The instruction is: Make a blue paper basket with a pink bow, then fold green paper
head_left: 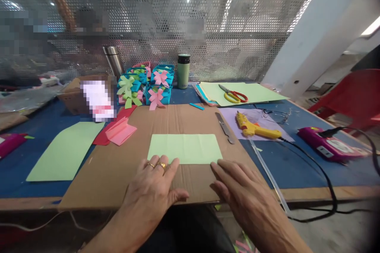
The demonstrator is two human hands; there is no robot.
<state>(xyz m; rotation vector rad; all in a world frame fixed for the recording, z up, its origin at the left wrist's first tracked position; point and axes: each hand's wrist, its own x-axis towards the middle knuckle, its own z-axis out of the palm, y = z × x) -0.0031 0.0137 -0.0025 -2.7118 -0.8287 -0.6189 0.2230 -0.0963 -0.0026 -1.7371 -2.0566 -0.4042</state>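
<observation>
A light green paper rectangle (185,148), faintly creased, lies flat on a brown cardboard sheet (113,178). My left hand (154,185), with rings on two fingers, rests its fingertips on the paper's near left edge; its thumb is spread away. At the near right corner, the stretched fingers of my right hand (240,185) touch the paper. Neither hand grasps anything. Right of the paper lies a flat metal knife-like blade (225,127). Folded pink paper (121,130) sits to the left on red paper (102,137), beside a larger green sheet (63,152).
A yellow glue gun (257,126) with a clear stick and black cord lies on purple paper (231,116), near a magenta power strip (329,144). Scissors (233,94) rest on stacked paper. Bow-trimmed paper boxes (160,89), a green tumbler (183,72) and a steel flask (113,61) stand behind.
</observation>
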